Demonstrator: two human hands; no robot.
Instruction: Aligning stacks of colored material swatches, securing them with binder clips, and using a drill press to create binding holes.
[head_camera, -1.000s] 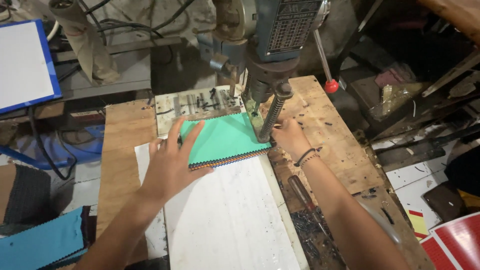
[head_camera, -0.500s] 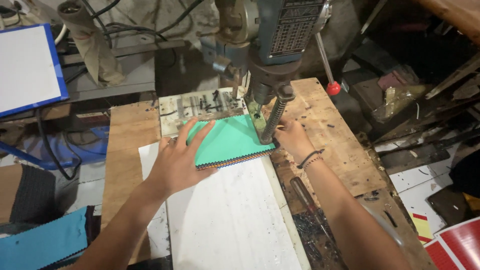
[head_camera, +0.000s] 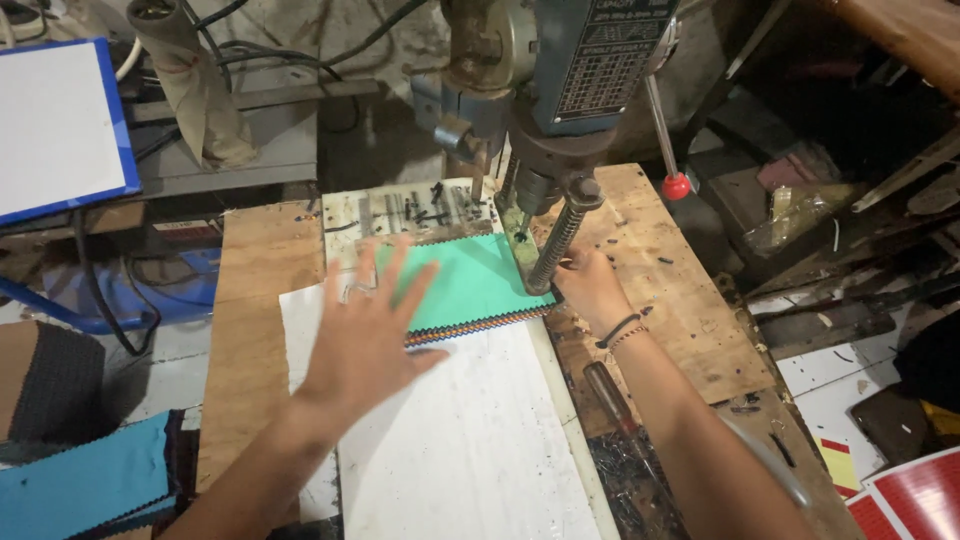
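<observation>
swatch stack: the green fabric swatch stack (head_camera: 465, 285) with zigzag edges lies flat on the white board (head_camera: 470, 440), its far right corner under the drill press (head_camera: 560, 120).
step in hand: i judge i am setting the stack in place under the spindle, before drilling.
left hand: my left hand (head_camera: 365, 335) lies flat over the near left part of the stack, fingers spread wide, holding nothing.
right hand: my right hand (head_camera: 590, 290) rests at the right edge of the stack, beside the spring column; its fingers are bent, and i cannot tell if they pinch the edge.
next move: i think the corner must be held steady and my fingers kept away from the bit.
change: my left hand has slid toward me and looks blurred; half a second ago it was higher on the stack.
around: the wooden tabletop (head_camera: 260, 300) carries all; the red-knobbed lever (head_camera: 677, 185) is at right.
</observation>
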